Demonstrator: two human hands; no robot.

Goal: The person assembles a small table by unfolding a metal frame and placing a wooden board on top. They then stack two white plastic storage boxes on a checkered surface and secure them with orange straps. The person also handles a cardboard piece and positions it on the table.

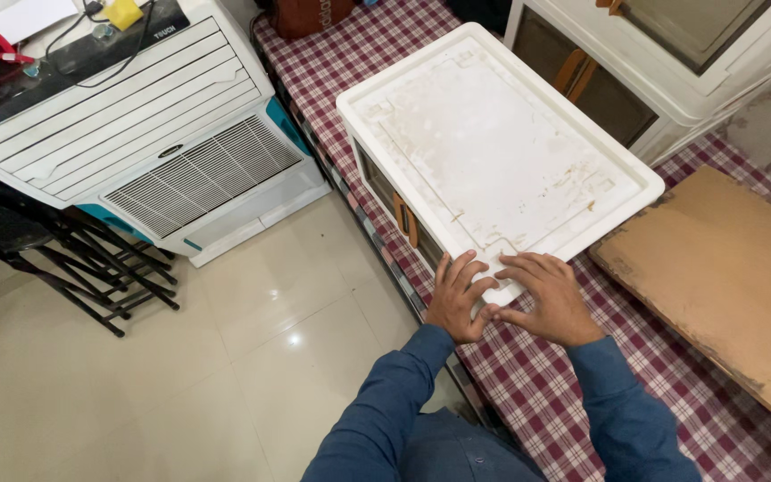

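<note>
Both hands are down flat at the near corner of a big white plastic storage box (493, 147), which lies on a surface spread with a red-and-white checked cloth (528, 375); whether that is a bed or a bench under the cloth I cannot tell. The left hand (457, 299) has its fingers spread and laid over the box's corner edge, the palm just off the rim above the cloth. The right hand (546, 299) lies beside it, fingers stretched out and pressed flat on the box's top, thumb tip touching the left hand. Neither hand is closed around anything; both are open and resting on the plastic. The sleeves are dark blue. The box's broad upper face is smudged with brownish marks, and on the side facing the floor there is a clear panel with an orange-brown handle (406, 220). Just to the right of the box, a flat sheet of brown cardboard (725, 268) lies on the cloth, its corner close to the box. Behind them stands a second white box (671, 62) of the same kind. Over on the left, on the pale tiled floor (225, 357), stands a white air cooler (153, 134), with a black metal rack (91, 268) near its foot.
</note>
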